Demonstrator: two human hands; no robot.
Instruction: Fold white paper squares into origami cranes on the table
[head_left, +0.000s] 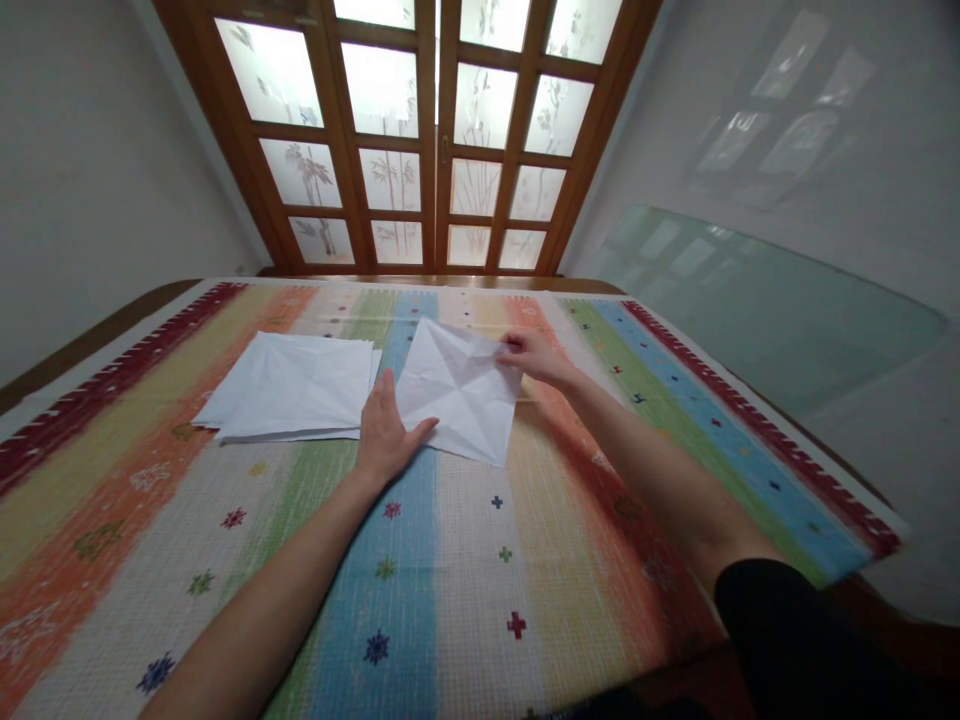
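Note:
A white sheet of paper (459,395) with creases crossing at its middle lies turned at an angle on the striped tablecloth. My right hand (534,358) pinches its upper right corner between thumb and fingers. At the sheet's left edge rests my left hand (388,428), fingers stretched out and the thumb lying over the lower edge. Just left of that hand is a small stack of white papers (296,385), slightly fanned, the top one also showing faint creases.
The tablecloth (375,600) has coloured stripes and small printed figures, and covers a wooden table (169,298). Beyond the far edge stand wooden doors (442,200) with frosted panes. A pale glass panel (750,290) is at the right wall.

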